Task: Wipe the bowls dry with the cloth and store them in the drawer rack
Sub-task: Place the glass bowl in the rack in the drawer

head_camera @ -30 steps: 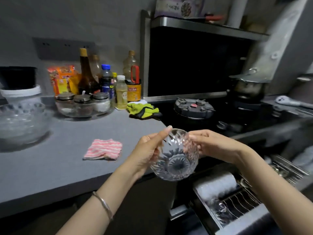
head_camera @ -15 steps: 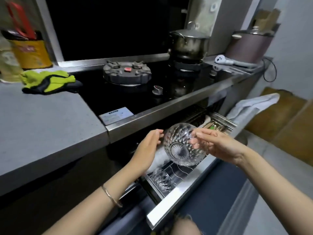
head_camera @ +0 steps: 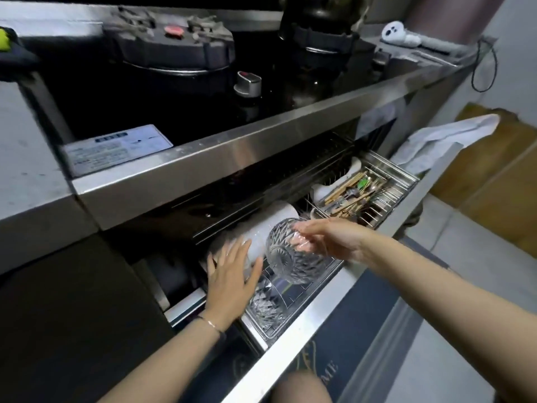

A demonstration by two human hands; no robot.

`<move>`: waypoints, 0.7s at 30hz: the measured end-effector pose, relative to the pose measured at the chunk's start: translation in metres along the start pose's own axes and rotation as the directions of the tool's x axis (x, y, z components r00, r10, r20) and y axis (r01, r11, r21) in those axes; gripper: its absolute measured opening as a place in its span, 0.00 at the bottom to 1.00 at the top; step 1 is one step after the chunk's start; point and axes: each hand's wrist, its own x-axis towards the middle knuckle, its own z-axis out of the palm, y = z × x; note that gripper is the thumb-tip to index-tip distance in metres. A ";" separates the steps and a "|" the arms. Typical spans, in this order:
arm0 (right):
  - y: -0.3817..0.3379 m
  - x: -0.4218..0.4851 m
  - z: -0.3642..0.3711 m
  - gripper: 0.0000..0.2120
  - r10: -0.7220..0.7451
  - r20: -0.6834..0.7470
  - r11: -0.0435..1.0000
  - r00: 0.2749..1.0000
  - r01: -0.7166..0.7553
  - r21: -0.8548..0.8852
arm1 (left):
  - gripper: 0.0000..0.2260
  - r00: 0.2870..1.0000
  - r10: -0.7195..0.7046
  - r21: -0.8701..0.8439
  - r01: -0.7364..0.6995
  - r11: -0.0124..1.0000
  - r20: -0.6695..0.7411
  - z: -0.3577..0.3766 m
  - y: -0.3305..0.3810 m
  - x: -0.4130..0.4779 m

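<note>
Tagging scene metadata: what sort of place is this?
Probably a home kitchen: black glass gas hob, dark metal pot, open steel wire drawer rack holding wooden chopsticks and a clear cut-glass bowl.

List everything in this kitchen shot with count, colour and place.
held bowl: one, clear glass, above the drawer rack
racked bowl: one, clear glass, rack's near end
white dishes: count unclear, white, behind the bowls
cutlery: many, wood and metal, rack's right tray
burner: one, black, hob
pot: one, dark, hob's right
towel: one, white, drawer's far end
left hand: one, open, beside the racked bowl
right hand: one, holds the held bowl's rim
</note>
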 end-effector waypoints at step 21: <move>0.038 0.106 -0.003 0.07 0.411 0.122 0.903 0.903 -0.384 -0.194 | 0.32 0.996 0.012 0.137 0.001 0.991 -0.092 0.024 -0.009 0.000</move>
